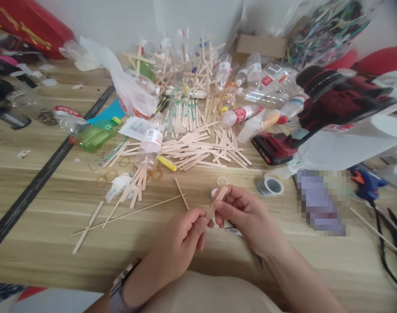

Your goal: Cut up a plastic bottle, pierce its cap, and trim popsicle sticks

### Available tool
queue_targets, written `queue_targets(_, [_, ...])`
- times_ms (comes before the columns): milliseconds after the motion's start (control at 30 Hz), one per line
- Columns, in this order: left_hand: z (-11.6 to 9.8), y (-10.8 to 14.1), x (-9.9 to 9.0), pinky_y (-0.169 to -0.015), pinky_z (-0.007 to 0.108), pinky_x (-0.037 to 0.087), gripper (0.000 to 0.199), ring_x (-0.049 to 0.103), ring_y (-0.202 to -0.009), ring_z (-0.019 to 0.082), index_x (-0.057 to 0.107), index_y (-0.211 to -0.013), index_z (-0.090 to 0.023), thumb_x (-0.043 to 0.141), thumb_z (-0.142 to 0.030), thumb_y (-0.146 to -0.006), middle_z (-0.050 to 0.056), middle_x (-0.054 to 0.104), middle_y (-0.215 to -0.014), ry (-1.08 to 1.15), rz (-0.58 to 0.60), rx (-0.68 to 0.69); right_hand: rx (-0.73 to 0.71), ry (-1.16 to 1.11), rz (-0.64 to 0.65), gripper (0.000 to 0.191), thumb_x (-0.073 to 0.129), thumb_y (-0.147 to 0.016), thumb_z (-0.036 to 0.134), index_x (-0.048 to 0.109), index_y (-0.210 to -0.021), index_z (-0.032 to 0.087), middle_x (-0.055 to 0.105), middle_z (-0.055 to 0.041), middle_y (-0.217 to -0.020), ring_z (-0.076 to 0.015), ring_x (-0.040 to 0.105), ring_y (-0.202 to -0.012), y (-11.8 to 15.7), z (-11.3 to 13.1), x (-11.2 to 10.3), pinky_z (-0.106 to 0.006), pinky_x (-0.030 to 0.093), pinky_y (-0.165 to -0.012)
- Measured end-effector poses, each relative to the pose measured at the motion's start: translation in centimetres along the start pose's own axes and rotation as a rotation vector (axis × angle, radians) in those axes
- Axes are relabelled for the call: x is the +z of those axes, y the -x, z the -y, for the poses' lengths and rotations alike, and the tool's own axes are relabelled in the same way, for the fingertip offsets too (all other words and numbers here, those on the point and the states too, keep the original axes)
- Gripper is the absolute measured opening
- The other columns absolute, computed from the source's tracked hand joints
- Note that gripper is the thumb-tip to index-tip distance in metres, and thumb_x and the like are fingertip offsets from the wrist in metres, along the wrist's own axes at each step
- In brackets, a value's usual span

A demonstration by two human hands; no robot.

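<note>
A short, flat wooden craft stick (217,202) is held between my two hands over the front of the table. My left hand (188,234) pinches its lower end between thumb and fingers. Near the upper end, my right hand (242,213) grips it with thumb and forefinger. Under my right hand lies a dark-handled tool (255,256), mostly hidden; its kind is unclear. Behind the hands a pile of loose craft sticks (198,150) spreads across the table. A thin bamboo skewer (133,214) and crossed craft sticks (87,228) lie to the left.
Plastic bottles (240,115) crowd the back, with a green bottle (97,134) at left. A red-black power tool (302,121) stands at right. Nearby are a tape roll (270,186), a blue glue gun (368,182) with its cord, and a yellow cutter-like piece (167,163).
</note>
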State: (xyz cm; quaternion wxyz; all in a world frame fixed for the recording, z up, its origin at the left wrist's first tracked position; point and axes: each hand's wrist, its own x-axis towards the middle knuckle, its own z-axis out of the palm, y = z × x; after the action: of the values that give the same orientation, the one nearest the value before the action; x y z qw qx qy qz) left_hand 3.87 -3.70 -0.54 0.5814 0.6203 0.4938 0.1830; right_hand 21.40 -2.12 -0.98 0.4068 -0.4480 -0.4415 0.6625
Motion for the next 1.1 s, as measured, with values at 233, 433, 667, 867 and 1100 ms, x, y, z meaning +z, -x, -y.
queue_targets(233, [0.4,0.1,0.3,-0.053,0.024,0.028,0.039,0.035,-0.05,0.011,0.05,-0.079,-0.021,0.031,-0.05,-0.096,-0.008,0.04,-0.053,0.071,0.113,-0.135,0.043,-0.062,-0.033,0.024,0.074,-0.08,0.039,0.07,-0.085,0.016,0.066,-0.0014,-0.064,-0.0108,0.062,-0.06,1.7,-1.7,-1.3,-0.022,0.051,-0.059])
queue_targets(433, [0.5,0.2,1.0,-0.051,0.025,0.026,0.035,0.035,-0.05,0.011,0.049,-0.078,-0.02,0.031,-0.046,-0.095,-0.008,0.04,-0.053,-0.022,0.191,-0.221,-0.007,0.008,-0.14,0.028,0.07,-0.083,0.044,0.07,-0.087,0.016,0.067,-0.0015,-0.062,-0.0119,0.062,-0.057,3.4,-3.3,-1.2,-0.023,0.053,-0.059])
queue_targets(667, [1.0,0.1,1.6,-0.052,0.025,0.025,0.039,0.031,-0.05,0.01,0.05,-0.081,-0.019,0.034,-0.053,-0.093,-0.008,0.04,-0.054,0.15,0.318,-0.223,-0.107,0.112,-0.196,0.032,0.063,-0.088,0.048,0.064,-0.081,0.017,0.065,-0.0015,-0.06,-0.0136,0.063,-0.056,4.5,-3.8,-1.0,-0.024,0.052,-0.058])
queue_targets(867, [1.4,0.4,2.0,-0.053,0.025,0.025,0.04,0.03,-0.051,0.01,0.05,-0.081,-0.019,0.036,-0.055,-0.093,-0.008,0.039,-0.055,0.208,0.307,-0.203,-0.219,0.407,-0.241,0.027,0.049,-0.096,0.039,0.061,-0.084,0.019,0.063,-0.001,-0.065,-0.0129,0.062,-0.061,5.3,-3.7,-0.5,-0.022,0.049,-0.058])
queue_targets(1100, [1.7,0.6,1.8,-0.054,0.025,0.027,0.04,0.034,-0.052,0.011,0.051,-0.081,-0.019,0.034,-0.053,-0.094,-0.008,0.041,-0.055,0.126,0.256,-0.206,-0.383,0.975,-0.352,0.021,0.042,-0.097,0.021,0.059,-0.085,0.02,0.064,-0.0027,-0.079,-0.0151,0.061,-0.072,6.2,-4.1,-2.8,-0.026,0.047,-0.065])
